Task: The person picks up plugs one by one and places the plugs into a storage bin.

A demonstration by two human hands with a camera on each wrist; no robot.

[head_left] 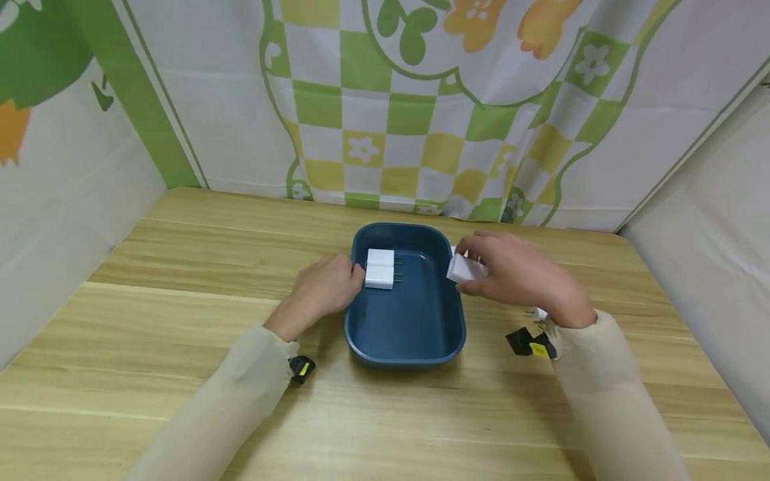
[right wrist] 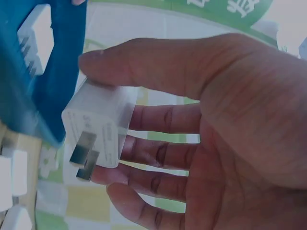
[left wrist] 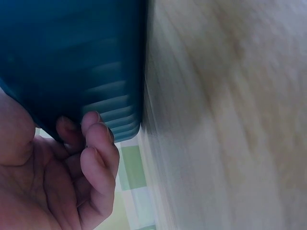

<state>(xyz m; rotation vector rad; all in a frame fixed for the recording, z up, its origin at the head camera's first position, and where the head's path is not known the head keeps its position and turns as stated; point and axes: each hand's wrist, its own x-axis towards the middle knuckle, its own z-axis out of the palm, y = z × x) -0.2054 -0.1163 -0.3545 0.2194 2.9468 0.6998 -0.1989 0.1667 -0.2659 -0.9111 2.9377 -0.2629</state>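
A dark blue plastic bin (head_left: 415, 327) with rounded corners stands on the wooden table. Its left rim is pinched by my left hand (head_left: 325, 287), thumb over the edge and fingers curled against the outer wall (left wrist: 62, 62). Two white charger plugs (head_left: 379, 269) lie side by side inside, near the left wall, prongs pointing right. Over the right rim, my right hand (head_left: 523, 270) holds another white charger plug (right wrist: 98, 122) between thumb and fingers. Two flat metal prongs (right wrist: 84, 153) stick out of it, turned away from the palm.
More white charger plugs (right wrist: 17, 172) sit on the table to the right of the bin; one charger plug (head_left: 539, 314) shows partly behind the right wrist. A patterned green, yellow and white curtain (head_left: 391, 133) hangs along the table's (head_left: 180, 267) back edge.
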